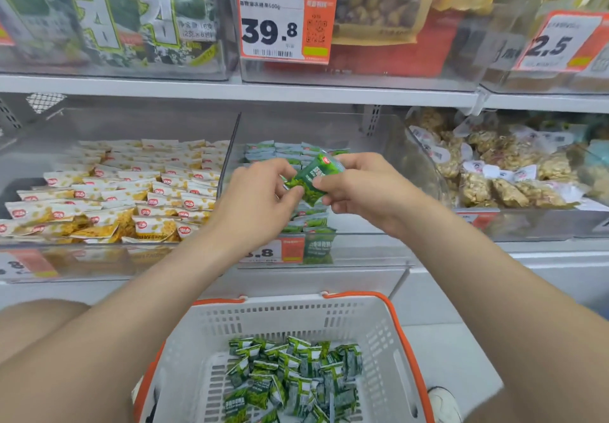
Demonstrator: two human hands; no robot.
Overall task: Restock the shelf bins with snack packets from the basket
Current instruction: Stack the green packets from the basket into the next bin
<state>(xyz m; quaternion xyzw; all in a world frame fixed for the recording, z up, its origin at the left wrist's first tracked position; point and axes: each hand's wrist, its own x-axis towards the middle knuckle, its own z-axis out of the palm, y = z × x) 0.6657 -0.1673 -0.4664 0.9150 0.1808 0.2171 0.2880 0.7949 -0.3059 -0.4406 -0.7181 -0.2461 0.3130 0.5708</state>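
Packet (311, 177), maybe two, between left fingers (291, 193), right fingers (324, 185)

Glossy, crinkled green plastic film on the snack packet (313, 177) pinched between left hand (260, 198) and right hand (359, 188). Behind and beneath the hands, clear hard plastic bin (379, 139), smooth and faintly reflective. Left of the left hand, shiny white-and-yellow film packets (131, 192). Right of the right hand, transparent film bags (478, 188) over rough, knobbly nut clusters. Above the hands, matt white shelf edge (230, 91), seemingly painted metal, and a glossy paper price tag (273, 24). Below the hands, matt white perforated plastic basket (296, 310) with smooth orange plastic handle (416, 376); inside, loose green packets (293, 379) in the same shiny film.
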